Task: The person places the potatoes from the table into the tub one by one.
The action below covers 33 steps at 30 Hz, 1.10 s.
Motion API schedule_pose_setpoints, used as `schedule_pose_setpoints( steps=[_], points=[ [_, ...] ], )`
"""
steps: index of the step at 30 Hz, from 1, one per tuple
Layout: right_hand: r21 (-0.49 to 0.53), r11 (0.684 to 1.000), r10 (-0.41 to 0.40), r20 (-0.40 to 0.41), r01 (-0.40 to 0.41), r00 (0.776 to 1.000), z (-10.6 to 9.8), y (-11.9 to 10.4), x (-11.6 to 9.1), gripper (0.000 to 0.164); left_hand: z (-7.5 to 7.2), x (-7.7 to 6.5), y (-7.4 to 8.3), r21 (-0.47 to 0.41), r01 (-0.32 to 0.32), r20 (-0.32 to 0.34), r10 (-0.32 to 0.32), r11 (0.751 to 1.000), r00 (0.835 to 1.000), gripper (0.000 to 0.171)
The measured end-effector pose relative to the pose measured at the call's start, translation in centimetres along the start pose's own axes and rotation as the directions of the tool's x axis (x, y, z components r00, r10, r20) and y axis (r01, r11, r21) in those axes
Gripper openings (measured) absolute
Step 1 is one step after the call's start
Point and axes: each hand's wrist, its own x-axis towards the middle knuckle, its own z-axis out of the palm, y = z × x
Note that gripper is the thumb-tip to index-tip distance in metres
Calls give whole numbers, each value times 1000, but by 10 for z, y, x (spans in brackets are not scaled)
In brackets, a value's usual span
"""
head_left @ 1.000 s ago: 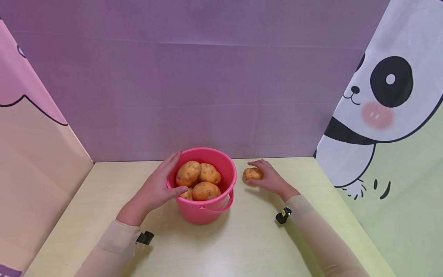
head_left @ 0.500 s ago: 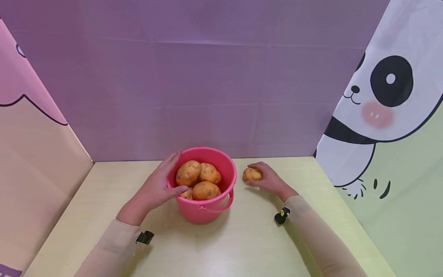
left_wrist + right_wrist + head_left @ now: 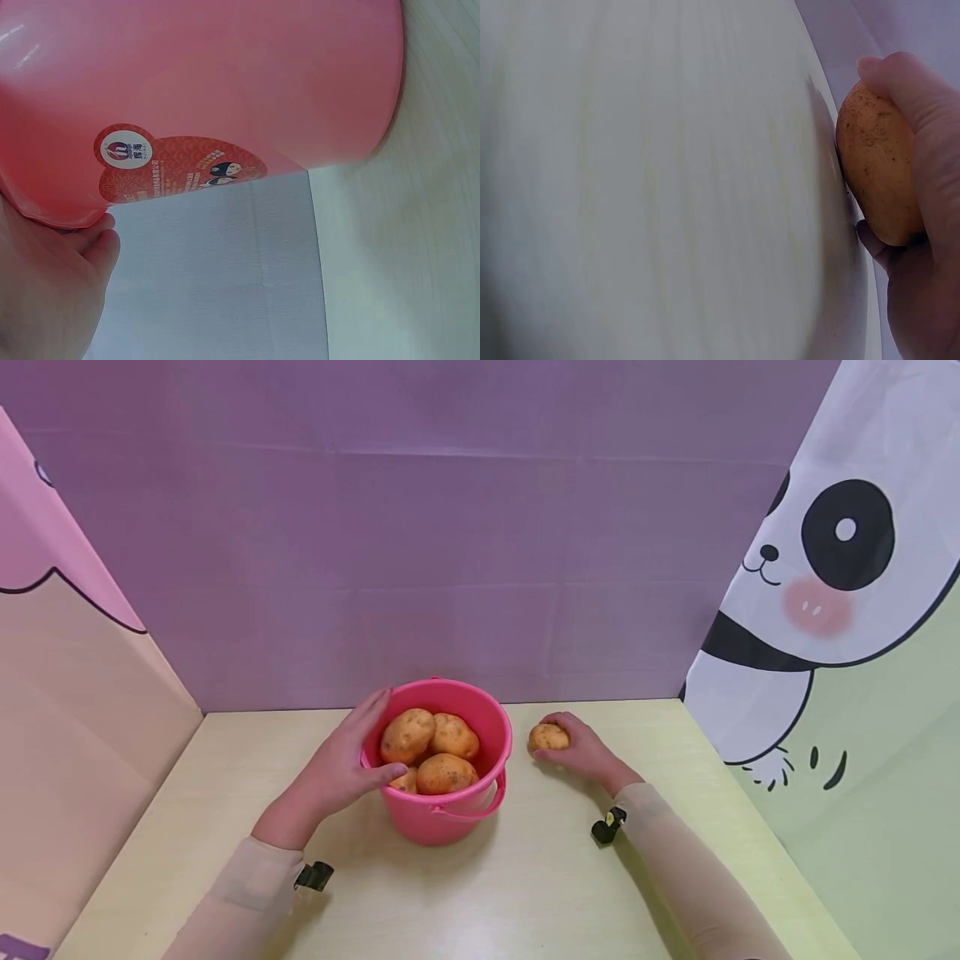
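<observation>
A pink bucket (image 3: pixel 435 822) stands upright on the table, with several potatoes (image 3: pixel 447 773) inside it. My left hand (image 3: pixel 341 768) holds the bucket's left side, its thumb lying over the near rim and its fingers reaching along the outside. In the left wrist view, this hand (image 3: pixel 52 285) sits under the flared rim, beside the red label (image 3: pixel 180 165) on the wall. To the right of the bucket, my right hand (image 3: pixel 588 752) grips a single potato (image 3: pixel 549 737) between thumb and fingers. The right wrist view shows this potato (image 3: pixel 877 161) low against the tabletop.
The bucket's pink handle (image 3: pixel 480 817) hangs down on its near right side. A purple backdrop (image 3: pixel 450 568) closes off the table's (image 3: pixel 480 902) far edge. Printed side panels flank it, with a panda (image 3: pixel 840 577) on the right one.
My right hand's fingers have drawn in around the potato, and the right wrist has shifted slightly left. The left hand and the bucket have stayed put.
</observation>
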Motion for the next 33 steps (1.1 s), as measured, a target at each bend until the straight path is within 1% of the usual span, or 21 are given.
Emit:
schedule_pose_setpoints(
  steps=[3, 13, 17, 22, 31, 33],
  points=[
    [8, 1000, 7, -5, -7, 1000, 0, -1, -1, 53, 0, 0, 0, -1, 1, 0, -1, 1000, 1000, 114],
    [8, 1000, -9, -42, 9, 999, 0, -5, -6, 51, 0, 0, 3, -7, 14, 4, -14, 1000, 1000, 115],
    [10, 1000, -16, -64, 17, 998, -3, -12, -7, 51, -1, -1, 3, 3, 6, -1, -6, 1000, 1000, 114],
    [6, 999, -49, -79, 49, 996, -8, -23, -6, 51, -1, -1, 3, 8, -6, -8, 6, 1000, 1000, 113],
    [26, 998, -53, -67, 55, 996, -16, -41, -5, 55, -1, -1, 3, 14, -6, -5, 6, 1000, 1000, 112],
    [20, 997, -68, -66, 70, 995, -17, -44, -4, 55, -1, -1, 3, 14, -5, -5, 5, 1000, 1000, 112]
  ],
)
